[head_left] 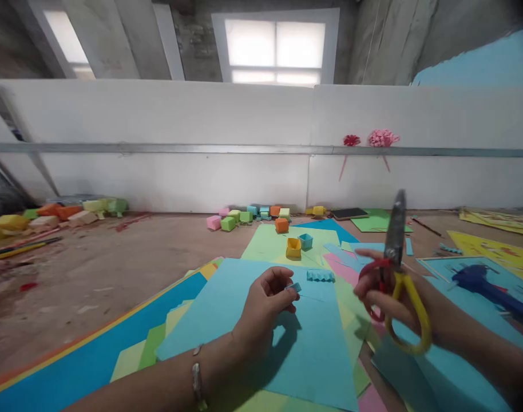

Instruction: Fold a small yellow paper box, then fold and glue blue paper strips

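Between the thumb and fingers of my left hand [268, 300] is a small piece of light blue paper [294, 287]. This hand is just above a large light blue sheet [227, 309]. My right hand [399, 297] holds scissors [394, 234] with one red and one yellow handle, their blades together and pointing up. A pleated light blue paper strip [320, 276] lies on the sheet, to the right of my left hand. Beyond it stand a small yellow paper box [293, 248] and a blue paper box [305, 241], both with open tops.
Several coloured paper cubes [246, 217] line the back of the table, with more [68, 212] at far left. A dark blue glue gun [484, 280] lies at right beside printed yellow sheets [497, 246]. A dark flat tablet-like object [349, 214] rests near the white wall panel [179, 177].
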A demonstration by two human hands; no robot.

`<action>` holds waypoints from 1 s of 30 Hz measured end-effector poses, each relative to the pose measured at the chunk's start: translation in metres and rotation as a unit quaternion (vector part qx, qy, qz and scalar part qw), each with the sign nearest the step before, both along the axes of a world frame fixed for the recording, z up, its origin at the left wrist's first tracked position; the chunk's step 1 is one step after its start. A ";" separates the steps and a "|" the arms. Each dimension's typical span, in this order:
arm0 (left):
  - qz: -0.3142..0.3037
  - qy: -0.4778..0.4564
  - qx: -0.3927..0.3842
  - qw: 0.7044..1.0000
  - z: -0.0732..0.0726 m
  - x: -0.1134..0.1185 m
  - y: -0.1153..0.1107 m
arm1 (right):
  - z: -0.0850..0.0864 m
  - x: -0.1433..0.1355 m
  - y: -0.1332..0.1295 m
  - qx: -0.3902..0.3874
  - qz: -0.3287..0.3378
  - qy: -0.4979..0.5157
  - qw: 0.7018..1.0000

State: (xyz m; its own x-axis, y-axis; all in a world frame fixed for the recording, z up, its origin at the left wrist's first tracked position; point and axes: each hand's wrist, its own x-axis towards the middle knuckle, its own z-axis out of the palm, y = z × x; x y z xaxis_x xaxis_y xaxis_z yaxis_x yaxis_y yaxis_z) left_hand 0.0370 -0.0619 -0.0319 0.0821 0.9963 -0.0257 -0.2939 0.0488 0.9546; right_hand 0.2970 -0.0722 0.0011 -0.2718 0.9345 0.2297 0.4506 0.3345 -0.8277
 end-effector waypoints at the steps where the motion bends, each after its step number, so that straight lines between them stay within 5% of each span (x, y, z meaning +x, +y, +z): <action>1: 0.008 0.002 0.006 1.000 0.001 0.000 0.000 | -0.003 -0.005 -0.007 -0.047 0.065 -0.007 0.997; 4: 0.016 0.004 0.028 0.999 0.004 0.000 -0.002 | -0.006 -0.017 -0.024 -0.070 0.135 -0.064 0.986; 11: 0.022 -0.041 0.037 0.998 0.014 0.002 -0.012 | -0.015 -0.051 -0.041 -0.010 -0.025 -0.146 0.989; 19: 0.041 -0.109 -0.075 0.990 0.020 0.006 -0.013 | -0.034 -0.061 -0.043 -0.009 -0.009 -0.192 0.981; 30: 0.023 -0.105 -0.068 0.992 0.016 0.005 -0.013 | -0.040 -0.063 -0.042 0.011 -0.009 -0.183 0.983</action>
